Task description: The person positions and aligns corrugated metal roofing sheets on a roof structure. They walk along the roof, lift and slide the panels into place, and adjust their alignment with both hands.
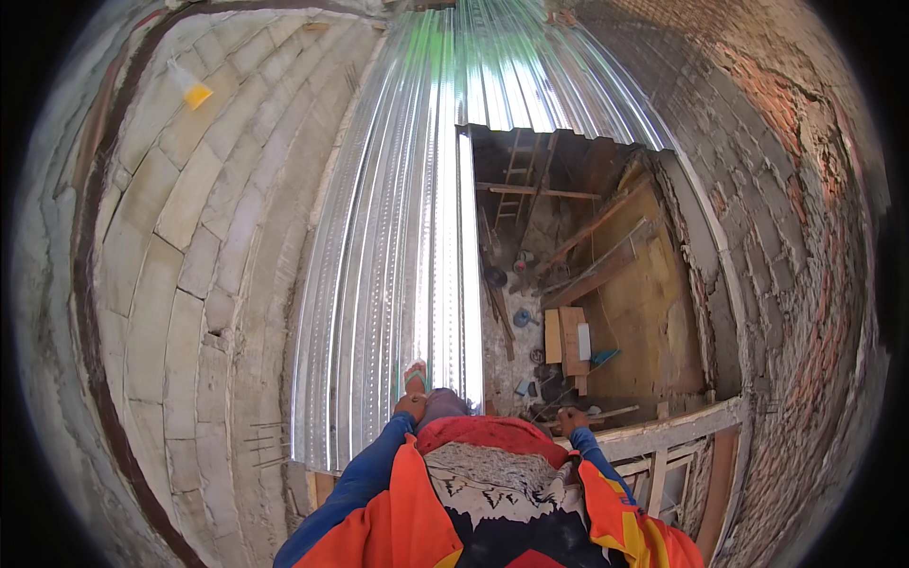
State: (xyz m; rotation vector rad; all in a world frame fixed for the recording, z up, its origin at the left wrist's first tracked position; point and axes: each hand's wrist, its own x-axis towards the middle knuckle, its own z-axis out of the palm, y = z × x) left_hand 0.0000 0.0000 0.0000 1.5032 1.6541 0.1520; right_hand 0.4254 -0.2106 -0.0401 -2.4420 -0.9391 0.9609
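My left hand is closed beside my bent leg, low over the ribbed metal decking sheets. My sandalled foot rests on the decking just ahead of that hand. On the other side of my body, my right hand is closed near a pale beam at the near edge of a floor opening. What either hand holds, if anything, is too small to make out. The bare edge of the decking runs along the left side of the opening.
Through the opening, a lower level shows a wooden ladder, planks, a blue container and scattered items. A block wall rises at left, with rebar ends sticking out. A rough brick wall stands at right.
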